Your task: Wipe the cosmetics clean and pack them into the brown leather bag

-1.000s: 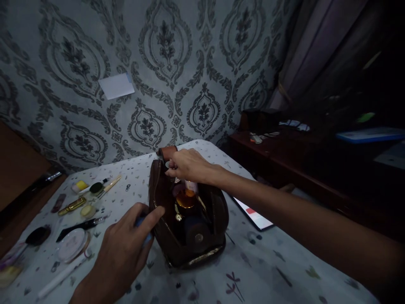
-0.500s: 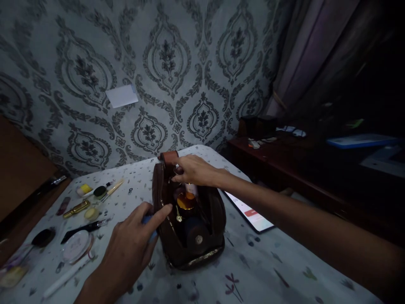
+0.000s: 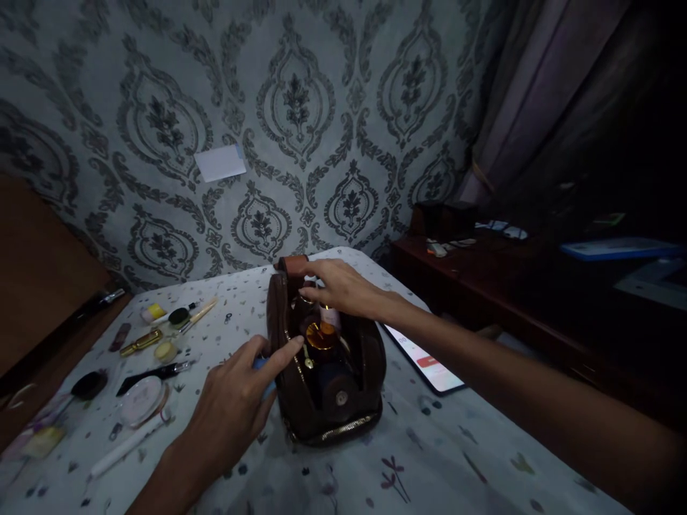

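Observation:
A dark brown zippered bag lies unzipped on the patterned cloth, its tan handle at the far end. Inside it I see an amber glass bottle, a small pale-labelled bottle and a gold zipper pull. My left hand is at the bag's left side, curled round a small blue object that is mostly hidden; its forefinger reaches over the rim. Over the bag's far end, my right hand has thumb and fingers apart, just above a dark rounded item.
Spread to the left are a round compact, a white pen-like stick, a gold tube, a brush and other cosmetics. A lit phone lies right of the bag. Behind stands the patterned wall; a dark red desk is at right.
My right hand's fingers have spread from a closer pinch at the bag's far end. The left hand stays by the bag with the blue object. The view has shifted slightly.

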The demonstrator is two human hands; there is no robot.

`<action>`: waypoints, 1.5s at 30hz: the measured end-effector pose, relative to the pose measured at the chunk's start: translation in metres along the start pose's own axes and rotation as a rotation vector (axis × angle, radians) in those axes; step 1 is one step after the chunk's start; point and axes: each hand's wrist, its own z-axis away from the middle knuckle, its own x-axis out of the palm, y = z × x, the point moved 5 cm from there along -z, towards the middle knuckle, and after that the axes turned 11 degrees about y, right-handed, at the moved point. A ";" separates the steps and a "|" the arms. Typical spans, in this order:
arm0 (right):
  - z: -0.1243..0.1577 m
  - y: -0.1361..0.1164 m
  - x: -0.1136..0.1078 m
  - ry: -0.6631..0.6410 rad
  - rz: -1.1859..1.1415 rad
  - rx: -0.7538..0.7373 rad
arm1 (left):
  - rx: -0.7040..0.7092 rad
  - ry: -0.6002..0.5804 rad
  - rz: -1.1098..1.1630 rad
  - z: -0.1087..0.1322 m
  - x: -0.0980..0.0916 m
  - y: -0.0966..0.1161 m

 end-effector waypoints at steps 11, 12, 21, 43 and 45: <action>0.062 -0.063 0.005 0.364 -0.130 -0.340 | -0.235 0.034 0.278 0.035 0.030 -0.028; 0.066 -0.067 0.007 0.363 -0.118 -0.327 | -0.260 0.023 0.273 0.040 0.034 -0.034; 0.100 -0.095 0.014 0.519 0.019 -0.327 | -0.512 -0.110 -0.040 0.056 0.043 -0.116; 0.131 -0.146 0.189 0.037 -0.507 -0.044 | -0.672 -0.385 -0.328 0.016 0.094 -0.244; 0.131 -0.146 0.189 0.031 -0.497 -0.055 | -0.630 -0.402 -0.345 0.014 0.095 -0.237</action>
